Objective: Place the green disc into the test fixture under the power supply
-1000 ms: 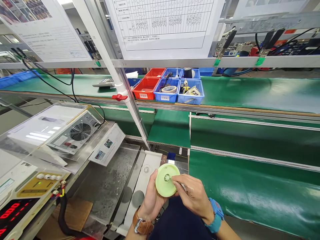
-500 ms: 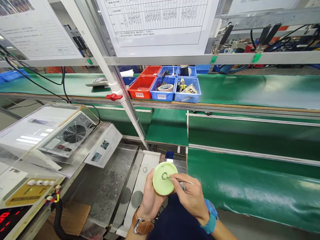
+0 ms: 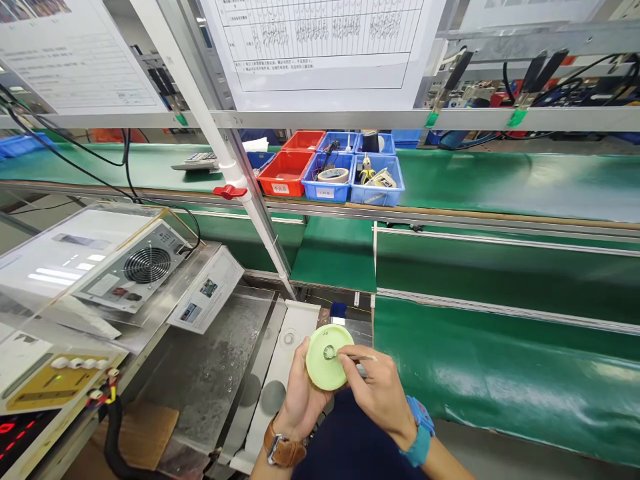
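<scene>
My left hand [image 3: 303, 388] is closed around the edge of a pale green round dish [image 3: 326, 379], tilted towards me, with small dark marks near its top rim. At the middle of the dish is a small round dark-edged spot with something whitish in it. My right hand [image 3: 376, 388] pinches a thin metal tool [image 3: 363, 358] whose tip reaches that spot. Its working end is too small to tell whether it is a spoon or tweezers. A brown-strapped watch is on my left wrist, a blue one on my right.
Red bins [image 3: 283, 175] and blue bins [image 3: 377, 193] with tape and pliers stand on the green shelf [image 3: 475, 180] ahead. Left are a fan-backed power unit [image 3: 135, 267], a metal plate [image 3: 200, 387] and cables. A white pipe [image 3: 210, 133] rises beside the bins. Green-covered surfaces [image 3: 500, 373] lie right.
The tool's handle has swung slightly and shows less beyond my right fingers, with its tip still at the dish's middle. My left hand keeps holding the dish. The view has shifted slightly.
</scene>
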Available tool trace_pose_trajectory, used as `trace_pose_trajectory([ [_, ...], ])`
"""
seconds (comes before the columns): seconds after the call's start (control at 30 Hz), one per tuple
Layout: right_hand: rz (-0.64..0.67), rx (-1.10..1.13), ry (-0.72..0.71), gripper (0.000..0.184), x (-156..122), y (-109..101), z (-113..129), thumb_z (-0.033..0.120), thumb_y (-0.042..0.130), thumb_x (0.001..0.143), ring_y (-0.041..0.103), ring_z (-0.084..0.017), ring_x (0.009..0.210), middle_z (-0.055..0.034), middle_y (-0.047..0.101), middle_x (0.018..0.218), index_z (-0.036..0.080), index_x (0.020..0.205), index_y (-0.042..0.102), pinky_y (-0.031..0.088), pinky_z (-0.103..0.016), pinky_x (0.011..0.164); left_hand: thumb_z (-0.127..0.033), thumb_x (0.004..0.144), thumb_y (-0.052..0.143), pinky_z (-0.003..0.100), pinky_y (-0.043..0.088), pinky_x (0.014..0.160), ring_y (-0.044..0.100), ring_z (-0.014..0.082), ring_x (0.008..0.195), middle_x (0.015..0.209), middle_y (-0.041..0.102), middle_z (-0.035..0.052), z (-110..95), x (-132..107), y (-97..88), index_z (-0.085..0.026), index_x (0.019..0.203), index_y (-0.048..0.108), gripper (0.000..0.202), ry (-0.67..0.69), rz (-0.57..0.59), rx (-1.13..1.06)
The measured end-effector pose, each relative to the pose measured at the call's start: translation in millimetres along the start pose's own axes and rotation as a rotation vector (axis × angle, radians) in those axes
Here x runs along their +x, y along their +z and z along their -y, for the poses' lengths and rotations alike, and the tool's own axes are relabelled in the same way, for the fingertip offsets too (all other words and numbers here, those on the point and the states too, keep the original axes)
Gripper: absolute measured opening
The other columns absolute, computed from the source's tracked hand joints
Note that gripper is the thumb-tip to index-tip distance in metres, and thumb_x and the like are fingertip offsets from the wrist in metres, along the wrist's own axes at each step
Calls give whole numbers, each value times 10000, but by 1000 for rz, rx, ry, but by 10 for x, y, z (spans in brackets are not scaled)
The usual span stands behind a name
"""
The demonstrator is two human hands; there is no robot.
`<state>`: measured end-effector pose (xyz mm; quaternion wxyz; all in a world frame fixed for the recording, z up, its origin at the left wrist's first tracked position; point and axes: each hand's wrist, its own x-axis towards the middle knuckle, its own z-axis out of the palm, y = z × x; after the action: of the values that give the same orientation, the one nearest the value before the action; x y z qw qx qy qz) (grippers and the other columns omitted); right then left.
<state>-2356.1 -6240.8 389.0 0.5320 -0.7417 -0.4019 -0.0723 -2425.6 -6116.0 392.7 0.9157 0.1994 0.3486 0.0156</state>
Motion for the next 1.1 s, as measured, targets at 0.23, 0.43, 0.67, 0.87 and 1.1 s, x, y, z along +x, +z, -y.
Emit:
trace_pose_trajectory([
  [0.23,-14,29,75,165,9,14,34,155,593,957,743,-136,805,-39,779,890,169,862,727,578,-210,748,-472,1050,393,445,534,1005,680,311,1083,1091,751,156,-22,-32,0,-99,1159,727,512,-4,6,-13],
  [0.43,5,89,187,228,7,26,34,209,586,966,745,-144,771,-66,784,901,164,807,741,589,-207,698,-466,1051,368,448,527,1016,665,316,1118,1100,749,165,-34,-48,-3,-92,1143,742,536,-8,-9,-18],
  [0.67,3,299,420,343,-93,93,-20,360,600,959,724,-166,707,-129,758,921,132,744,741,613,-237,626,-438,1050,346,431,516,1018,663,304,1108,1048,755,159,-50,-48,9,-91,1083,765,546,0,-24,-38],
  [0.87,-35,530,707,474,-132,202,-88,554,683,860,652,-141,542,-149,726,885,96,752,745,601,-252,494,-473,1039,317,435,534,952,673,318,1023,979,747,181,-23,0,-62,-70,1028,777,612,13,31,-23],
  [1.1,-36,589,788,521,-144,291,-32,605,715,817,602,-121,449,-108,699,649,85,838,733,533,-205,442,-449,1035,325,365,541,811,664,288,918,983,741,172,-7,3,-154,-75,1013,781,590,86,-22,-68],
])
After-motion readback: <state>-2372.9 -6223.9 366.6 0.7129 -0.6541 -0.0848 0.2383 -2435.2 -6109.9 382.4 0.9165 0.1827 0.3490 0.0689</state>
